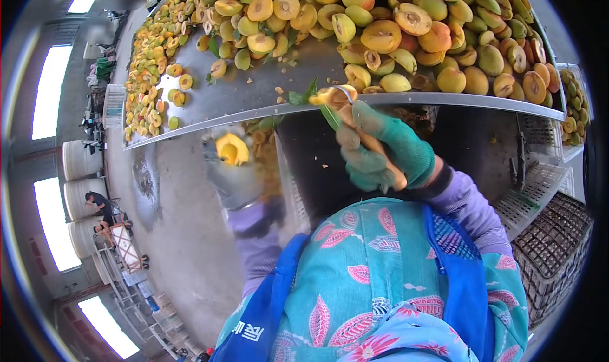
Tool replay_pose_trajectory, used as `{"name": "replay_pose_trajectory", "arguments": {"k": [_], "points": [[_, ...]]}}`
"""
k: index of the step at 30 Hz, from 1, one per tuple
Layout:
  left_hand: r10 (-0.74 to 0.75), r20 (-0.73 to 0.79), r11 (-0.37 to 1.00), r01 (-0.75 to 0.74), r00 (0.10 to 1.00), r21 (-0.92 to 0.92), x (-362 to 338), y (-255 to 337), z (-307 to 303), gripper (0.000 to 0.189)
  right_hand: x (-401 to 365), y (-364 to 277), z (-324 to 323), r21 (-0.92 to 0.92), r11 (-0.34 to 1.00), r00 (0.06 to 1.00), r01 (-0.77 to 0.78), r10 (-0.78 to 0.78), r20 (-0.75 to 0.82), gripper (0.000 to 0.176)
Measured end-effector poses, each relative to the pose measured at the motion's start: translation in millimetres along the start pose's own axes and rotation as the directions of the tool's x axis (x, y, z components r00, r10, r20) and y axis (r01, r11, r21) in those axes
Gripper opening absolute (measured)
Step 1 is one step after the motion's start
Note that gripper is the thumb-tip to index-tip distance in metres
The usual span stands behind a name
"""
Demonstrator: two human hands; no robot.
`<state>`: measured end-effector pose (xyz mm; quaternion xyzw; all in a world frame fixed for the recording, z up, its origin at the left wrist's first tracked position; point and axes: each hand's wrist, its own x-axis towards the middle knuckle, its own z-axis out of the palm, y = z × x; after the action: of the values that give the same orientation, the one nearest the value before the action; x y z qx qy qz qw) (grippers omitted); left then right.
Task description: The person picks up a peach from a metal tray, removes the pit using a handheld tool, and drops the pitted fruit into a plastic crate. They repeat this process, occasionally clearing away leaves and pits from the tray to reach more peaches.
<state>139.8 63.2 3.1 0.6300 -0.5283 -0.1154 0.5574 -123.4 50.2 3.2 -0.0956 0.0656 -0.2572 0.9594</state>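
Observation:
My left hand [236,179], in a grey-white glove smeared by motion, is closed around a yellow peach half [232,149] with a hollow centre. It is in front of the metal table's near edge. A green glove covers my right hand [387,143], whose fingers wrap round the handle of a wooden-handled pitting tool [375,147]. The tool's curved metal end points at the table rim, and a piece of peach [325,96] lies against it. Green leaves [304,97] are beside that piece. Many whole and halved peaches [380,36] are heaped on the table [266,76].
Below the table rim is a dark container [317,165], with peaches to its left. On the right are a white plastic crate [530,194] and a brown basket [552,254]. Large white tubs [82,159] and two people [98,203] are far left.

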Motion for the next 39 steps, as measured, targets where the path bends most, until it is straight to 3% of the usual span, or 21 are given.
{"name": "replay_pose_trajectory", "arguments": {"k": [1,3,5,7,8,11,14,17,18,21,22,24,25,27,29,31,33,34,35,37,39], "points": [[-0.282,0.111,0.932,0.245,0.953,0.266,13,-71,-41,0.031,-3,-7,-6,-0.150,0.989,0.975,-0.015,-0.019,-0.221,0.037],[-0.452,0.229,0.763,0.241,0.862,0.599,19,-111,-73,0.036,-1,-10,-24,-0.051,0.993,0.915,-0.102,0.074,-0.396,0.033],[-0.218,0.453,0.743,-0.154,0.865,0.651,14,-34,-40,0.039,-4,-8,-16,-0.156,0.983,0.878,-0.092,0.006,-0.478,0.033],[-0.480,0.756,0.877,0.268,0.444,0.400,12,31,2,0.034,-2,-11,-17,-0.145,0.988,0.808,-0.055,-0.042,-0.587,0.036],[-0.441,0.878,0.819,0.485,0.185,0.308,23,51,24,0.032,-5,-11,-26,-0.138,0.990,0.800,0.002,-0.084,-0.594,0.036],[-0.363,0.930,0.920,-0.139,0.057,0.367,57,68,72,0.042,-24,-15,-29,-0.207,0.975,0.806,0.080,-0.185,-0.563,0.038],[0.189,0.892,0.754,-0.643,0.411,0.136,62,49,140,0.048,-30,-16,-8,-0.189,0.973,0.714,0.133,-0.226,-0.663,0.033],[0.234,0.912,0.618,-0.776,0.337,0.128,38,0,184,0.041,-25,-13,-15,-0.332,0.938,0.652,0.101,-0.314,-0.690,0.029],[0.207,0.922,0.661,-0.742,0.326,0.114,43,5,182,0.036,-23,-11,-20,-0.408,0.910,0.651,0.074,-0.354,-0.672,0.028],[-0.143,0.874,0.950,-0.182,0.465,0.252,50,22,159,0.033,-23,-12,-19,-0.546,0.836,0.694,0.058,-0.427,-0.580,0.027],[-0.195,0.852,0.945,-0.141,0.487,0.296,56,27,148,0.038,-20,-10,-20,-0.626,0.773,0.676,0.100,-0.515,-0.527,0.029],[-0.138,0.822,0.969,0.247,0.552,-0.004,46,22,133,0.044,-11,-4,-20,-0.788,0.605,0.647,0.113,-0.647,-0.404,0.032],[-0.134,0.790,0.890,0.424,0.598,-0.169,38,24,123,0.047,-7,-2,-19,-0.865,0.495,0.639,0.086,-0.694,-0.333,0.033],[-0.105,0.833,0.793,0.551,0.543,-0.259,26,30,113,0.051,1,-7,-12,-0.985,0.163,0.675,-0.049,-0.721,-0.153,0.037],[-0.048,0.856,0.582,0.711,0.515,-0.396,16,22,113,0.042,10,-6,-17,-0.981,0.060,0.663,-0.186,-0.729,-0.170,0.040],[-0.077,0.815,0.485,0.736,0.574,-0.472,4,22,119,0.040,15,-1,-27,-0.966,-0.011,0.640,-0.258,-0.752,-0.162,0.040],[-0.122,0.858,0.183,0.861,0.500,-0.475,-1,26,118,0.038,13,1,-30,-0.968,-0.044,0.637,-0.248,-0.760,-0.129,0.039],[-0.066,0.780,0.585,0.658,0.622,-0.475,-2,20,119,0.037,13,1,-30,-0.968,-0.062,0.635,-0.242,-0.764,-0.110,0.039],[0.046,0.707,0.869,0.321,0.706,-0.377,-4,10,121,0.037,14,2,-30,-0.971,-0.049,0.638,-0.234,-0.762,-0.115,0.039],[0.198,0.620,0.970,-0.061,0.760,-0.235,-4,10,122,0.036,17,6,-32,-0.977,-0.021,0.645,-0.213,-0.754,-0.124,0.039],[0.203,0.546,0.950,-0.028,0.813,-0.312,-7,16,125,0.033,20,7,-29,-0.976,0.002,0.642,-0.219,-0.753,-0.145,0.038]]}}
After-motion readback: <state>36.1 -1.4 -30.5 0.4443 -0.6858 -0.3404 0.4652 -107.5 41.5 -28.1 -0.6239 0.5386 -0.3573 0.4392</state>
